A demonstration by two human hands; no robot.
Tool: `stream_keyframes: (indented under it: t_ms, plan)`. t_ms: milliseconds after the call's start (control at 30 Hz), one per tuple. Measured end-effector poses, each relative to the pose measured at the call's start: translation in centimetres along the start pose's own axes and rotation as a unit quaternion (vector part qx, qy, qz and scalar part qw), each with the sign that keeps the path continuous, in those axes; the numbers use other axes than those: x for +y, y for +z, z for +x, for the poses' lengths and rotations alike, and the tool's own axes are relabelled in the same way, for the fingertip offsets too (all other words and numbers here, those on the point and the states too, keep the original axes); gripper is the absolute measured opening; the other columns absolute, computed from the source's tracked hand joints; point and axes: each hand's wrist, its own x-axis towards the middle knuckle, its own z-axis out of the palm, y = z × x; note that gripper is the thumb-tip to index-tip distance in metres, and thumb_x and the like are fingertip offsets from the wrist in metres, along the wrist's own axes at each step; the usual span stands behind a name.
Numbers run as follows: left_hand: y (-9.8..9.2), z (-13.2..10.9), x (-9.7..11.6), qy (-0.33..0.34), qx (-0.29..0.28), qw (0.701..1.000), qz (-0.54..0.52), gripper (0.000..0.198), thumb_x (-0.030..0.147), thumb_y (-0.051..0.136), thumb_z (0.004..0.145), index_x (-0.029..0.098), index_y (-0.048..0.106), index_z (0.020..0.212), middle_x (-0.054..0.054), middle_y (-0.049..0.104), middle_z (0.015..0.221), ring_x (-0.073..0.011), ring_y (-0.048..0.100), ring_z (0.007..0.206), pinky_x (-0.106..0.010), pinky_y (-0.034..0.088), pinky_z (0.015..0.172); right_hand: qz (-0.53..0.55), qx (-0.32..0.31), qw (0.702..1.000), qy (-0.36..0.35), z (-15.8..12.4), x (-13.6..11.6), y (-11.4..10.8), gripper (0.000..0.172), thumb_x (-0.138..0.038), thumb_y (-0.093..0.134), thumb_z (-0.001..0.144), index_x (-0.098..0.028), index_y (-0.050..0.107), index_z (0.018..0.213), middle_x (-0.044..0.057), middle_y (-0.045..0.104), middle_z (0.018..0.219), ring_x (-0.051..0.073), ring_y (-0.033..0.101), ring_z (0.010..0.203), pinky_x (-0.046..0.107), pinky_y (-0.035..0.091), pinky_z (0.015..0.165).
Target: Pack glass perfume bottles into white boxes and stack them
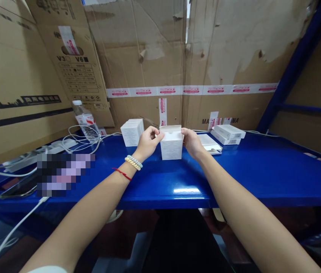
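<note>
A small white carton (171, 149) with fine print on its front stands upright on the blue table, its top flap raised. My left hand (149, 141) pinches at its upper left corner, thumb and fingers together. At the upper right corner my right hand (192, 141) grips the edge, its fingers partly hidden behind the carton. Left of my left hand stands a group of similar white cartons (132, 132). Just beyond my right hand lies a flattened white carton (212, 143). The inside of the held carton is mostly out of sight.
Two flat white boxes (227, 134) are stacked at the back right. A water bottle (86, 121), white cables (76, 132), a power strip (60, 145) and a phone (18, 189) occupy the left side. Cardboard sheets (149, 49) wall the back; a blue post (288, 64) rises at right.
</note>
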Motion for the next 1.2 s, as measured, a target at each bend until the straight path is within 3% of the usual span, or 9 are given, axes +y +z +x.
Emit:
stream_keyframes:
  t_ms: [200,333,500,667,867,967,1200]
  plan:
    - [0.8,-0.1,-0.1,-0.029,0.025,0.999,-0.006,0.021,0.019,0.067,0.067,0.019,0.047,0.073,0.006,0.048,0.062,-0.0067,0.042,0.053,-0.021,0.034,0.051,-0.004,-0.031,0.999,-0.005,-0.1,0.1,0.1,0.029,-0.043,0.054,0.062,-0.02,0.062,0.077,0.003,0.068,0.076,0.022,0.059,0.077,0.03,0.041,0.063]
    - [0.8,-0.2,-0.1,-0.03,0.04,0.998,-0.022,0.027,0.024,0.073,0.065,0.019,0.05,0.078,0.004,0.054,0.067,-0.0075,0.048,0.057,-0.022,0.039,0.054,-0.036,-0.024,0.999,-0.027,0.2,0.4,0.1,0.025,-0.03,0.062,0.056,-0.02,0.062,0.078,0.001,0.067,0.078,0.019,0.058,0.076,0.03,0.042,0.068]
    - [0.3,0.0,-0.2,-0.01,-0.014,0.999,-0.028,0.03,0.046,0.061,0.079,0.016,0.065,0.079,-0.004,0.067,0.082,-0.016,0.061,0.079,-0.03,0.049,0.073,-0.028,-0.006,0.999,-0.019,0.4,0.7,-0.1,0.027,-0.025,0.064,0.055,-0.021,0.061,0.082,-0.001,0.066,0.076,0.017,0.058,0.071,0.03,0.042,0.066]
    - [0.0,0.0,-0.7,0.039,-0.055,0.997,0.042,0.024,0.041,0.064,0.078,0.018,0.073,0.081,-0.006,0.07,0.092,-0.0197,0.063,0.094,-0.036,0.048,0.089,0.003,-0.003,0.998,-0.069,0.0,0.3,-0.1,0.042,-0.027,0.074,0.053,-0.026,0.06,0.092,-0.003,0.065,0.076,0.016,0.059,0.072,0.031,0.044,0.07]
    - [-0.5,0.2,-0.8,0.049,-0.028,0.998,0.025,0.024,0.04,0.072,0.071,0.016,0.07,0.073,-0.009,0.069,0.099,-0.0202,0.063,0.094,-0.036,0.051,0.084,-0.02,0.002,0.996,-0.082,-0.3,0.1,0.0,0.027,-0.041,0.075,0.061,-0.022,0.064,0.077,-0.002,0.063,0.074,0.014,0.056,0.071,0.029,0.043,0.068]
    - [-0.8,0.2,-0.5,0.031,-0.03,0.999,0.025,0.028,0.044,0.069,0.073,0.016,0.07,0.071,-0.009,0.071,0.096,-0.0199,0.064,0.09,-0.034,0.052,0.081,-0.027,0.014,0.996,-0.082,-0.1,0.1,0.0,0.023,-0.04,0.073,0.062,-0.02,0.064,0.07,-0.001,0.064,0.075,0.013,0.055,0.07,0.029,0.041,0.067]
    - [-0.6,0.2,-0.6,-0.012,0.009,1.0,-0.025,0.032,0.041,0.076,0.067,0.015,0.061,0.075,-0.007,0.071,0.084,-0.0157,0.065,0.074,-0.031,0.054,0.07,-0.084,0.008,0.991,-0.1,-0.1,0.1,-0.2,0.024,-0.04,0.071,0.064,-0.022,0.067,0.079,0.0,0.066,0.077,0.014,0.055,0.072,0.029,0.041,0.068]
